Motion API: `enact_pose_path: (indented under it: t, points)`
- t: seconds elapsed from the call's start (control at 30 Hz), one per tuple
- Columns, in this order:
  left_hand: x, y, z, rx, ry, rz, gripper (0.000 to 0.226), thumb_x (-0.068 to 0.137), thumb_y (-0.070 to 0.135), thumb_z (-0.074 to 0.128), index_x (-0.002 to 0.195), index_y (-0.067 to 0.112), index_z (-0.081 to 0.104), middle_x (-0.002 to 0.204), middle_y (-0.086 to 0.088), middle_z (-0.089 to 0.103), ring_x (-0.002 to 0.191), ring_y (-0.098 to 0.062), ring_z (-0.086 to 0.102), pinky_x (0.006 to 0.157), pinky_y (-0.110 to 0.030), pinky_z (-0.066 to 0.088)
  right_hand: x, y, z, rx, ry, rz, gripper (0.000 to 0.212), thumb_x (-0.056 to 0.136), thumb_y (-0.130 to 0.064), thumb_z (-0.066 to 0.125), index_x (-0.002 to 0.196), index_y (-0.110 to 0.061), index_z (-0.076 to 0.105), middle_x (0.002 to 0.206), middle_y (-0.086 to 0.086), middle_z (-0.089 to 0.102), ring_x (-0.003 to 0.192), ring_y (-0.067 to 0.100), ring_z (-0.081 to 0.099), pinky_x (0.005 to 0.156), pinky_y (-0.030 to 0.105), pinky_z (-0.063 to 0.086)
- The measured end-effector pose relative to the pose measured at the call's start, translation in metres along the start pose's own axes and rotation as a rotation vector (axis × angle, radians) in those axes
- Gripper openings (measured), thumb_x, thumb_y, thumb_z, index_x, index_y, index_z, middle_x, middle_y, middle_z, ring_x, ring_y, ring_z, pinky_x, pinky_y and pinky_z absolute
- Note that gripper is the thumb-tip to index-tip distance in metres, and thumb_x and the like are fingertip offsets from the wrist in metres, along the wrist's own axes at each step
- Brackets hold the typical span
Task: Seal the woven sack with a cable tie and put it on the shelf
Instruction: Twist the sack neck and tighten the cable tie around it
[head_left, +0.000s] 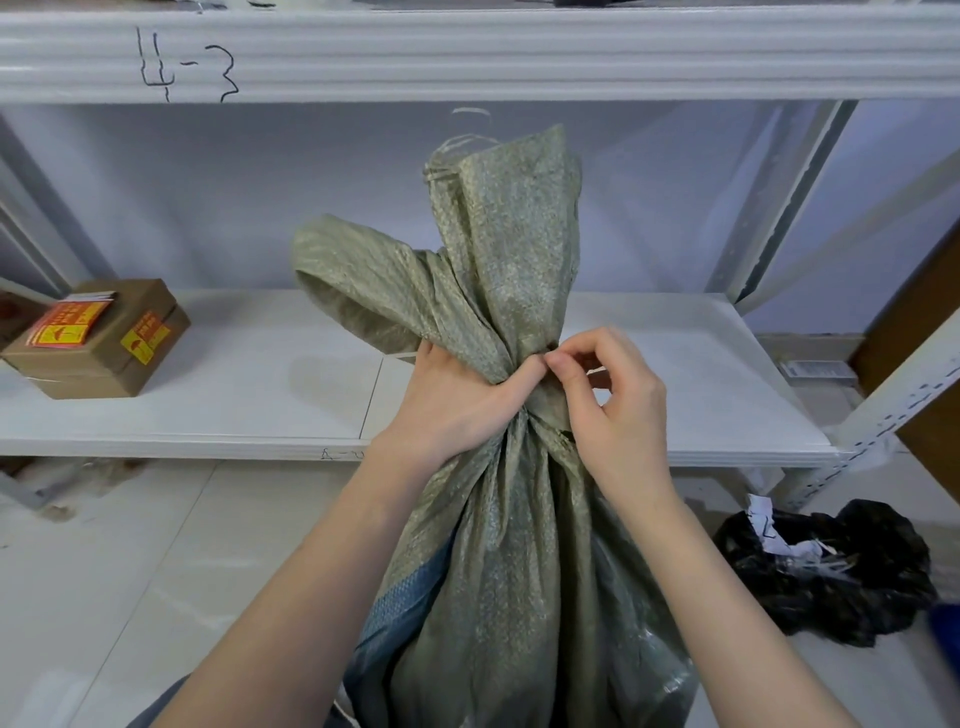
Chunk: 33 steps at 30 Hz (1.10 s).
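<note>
Right below me, the woven sack stands upright between my forearms, its olive-green cloth gathered into a tight neck where both my hands meet. My left hand is wrapped around that neck from the left, fingers closed on the bunched cloth and the thumb pressed across its front. My right hand sits just beside it on the right, thumb and forefinger pinched together at the neck against the left thumb tip; whatever they pinch is too small to make out, so I cannot tell whether it is the cable tie. Above my hands the loose top of the sack fans upward, one fold flopping left, with frayed threads at the upper edge. Down to the right of my right arm a crumpled black plastic bag with scraps of white paper lies on the floor. Beyond my hands runs the white shelf, and far to the left on it sit brown cardboard boxes with red and yellow stickers.
</note>
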<state>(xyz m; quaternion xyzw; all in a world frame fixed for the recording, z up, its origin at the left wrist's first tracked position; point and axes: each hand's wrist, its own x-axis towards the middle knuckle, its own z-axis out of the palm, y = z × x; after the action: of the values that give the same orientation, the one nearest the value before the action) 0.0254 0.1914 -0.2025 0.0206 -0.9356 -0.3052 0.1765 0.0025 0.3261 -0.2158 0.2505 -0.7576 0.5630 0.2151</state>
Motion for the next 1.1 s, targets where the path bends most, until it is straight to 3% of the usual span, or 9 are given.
enact_pose_path:
  t: [0.1,0.27,0.4,0.53,0.57,0.7,0.87,1.03,1.1]
  points:
    - [0.003,-0.003,-0.002,0.161,0.095,0.021,0.063,0.076,0.069,0.03,0.111,0.031,0.066,0.124,0.011,0.065,0.129,-0.014,0.048,0.105,-0.036,0.038,0.003,-0.001,-0.002,0.026,-0.014,-0.008,0.011,0.082,-0.013,0.063,0.075,-0.019,0.059,0.078,-0.007,0.05,0.072,-0.001,0.05,0.064,0.011,0.039]
    - [0.002,0.002,-0.014,0.073,0.073,-0.109,0.08,0.061,0.086,0.036,0.111,0.032,0.068,0.114,0.006,0.071,0.113,-0.017,0.061,0.085,-0.03,0.052,0.007,-0.005,-0.005,0.158,-0.057,0.088,0.014,0.076,-0.018,0.067,0.067,-0.024,0.057,0.078,-0.007,0.052,0.067,0.003,0.049,0.06,0.018,0.039]
    - [0.003,0.009,-0.021,0.044,0.123,-0.153,0.057,0.068,0.069,0.064,0.099,0.022,0.073,0.101,0.0,0.074,0.1,-0.019,0.066,0.075,-0.03,0.053,0.009,-0.008,-0.008,0.339,-0.134,0.17,0.01,0.073,-0.015,0.068,0.066,-0.017,0.061,0.071,0.002,0.06,0.066,0.016,0.052,0.064,0.031,0.041]
    - [0.002,0.016,-0.022,-0.141,0.06,-0.211,0.031,0.071,0.042,0.076,0.076,0.012,0.071,0.08,-0.003,0.074,0.081,-0.019,0.069,0.064,-0.029,0.051,0.007,-0.014,-0.008,0.486,-0.242,0.242,0.009,0.071,-0.013,0.067,0.066,-0.01,0.06,0.071,0.025,0.065,0.043,0.013,0.045,0.048,0.021,0.039]
    - [0.002,0.018,-0.022,-0.187,0.042,-0.203,0.025,0.072,0.035,0.077,0.077,0.012,0.07,0.08,-0.002,0.074,0.081,-0.017,0.068,0.065,-0.029,0.051,0.006,-0.015,-0.008,0.515,-0.256,0.254,0.01,0.072,-0.012,0.066,0.066,-0.008,0.059,0.071,0.023,0.068,0.038,0.012,0.044,0.045,0.021,0.037]
    - [0.006,0.015,-0.022,-0.22,-0.081,-0.124,0.017,0.075,0.024,0.072,0.086,0.011,0.071,0.085,-0.001,0.073,0.084,-0.013,0.067,0.076,-0.038,0.055,0.006,-0.018,-0.01,0.581,-0.288,0.255,0.011,0.078,-0.009,0.062,0.067,-0.011,0.06,0.08,0.0,0.075,0.03,0.011,0.036,0.038,0.019,0.031]
    - [0.008,0.013,-0.021,-0.127,-0.137,-0.193,0.046,0.056,0.045,0.056,0.079,0.005,0.065,0.077,-0.008,0.07,0.078,-0.024,0.068,0.066,-0.045,0.056,0.004,-0.019,-0.008,0.588,-0.352,0.257,0.018,0.084,-0.005,0.059,0.068,-0.01,0.056,0.094,-0.001,0.076,0.025,0.009,0.036,0.033,0.016,0.029]
    - [0.0,0.023,-0.018,-0.078,-0.116,-0.124,0.05,0.066,0.055,0.044,0.084,0.014,0.066,0.09,-0.007,0.072,0.091,-0.025,0.065,0.075,-0.036,0.053,0.008,-0.019,-0.012,0.592,-0.292,0.243,0.02,0.084,-0.007,0.06,0.066,-0.015,0.06,0.08,0.001,0.075,0.027,0.011,0.038,0.033,0.014,0.027]
    - [-0.003,0.027,-0.017,-0.068,-0.14,-0.146,0.045,0.075,0.055,0.05,0.082,0.013,0.065,0.093,-0.014,0.07,0.095,-0.03,0.064,0.072,-0.033,0.049,0.008,-0.017,-0.013,0.584,-0.302,0.262,0.016,0.085,-0.008,0.059,0.069,-0.01,0.06,0.079,0.002,0.075,0.024,0.008,0.033,0.033,0.016,0.023]
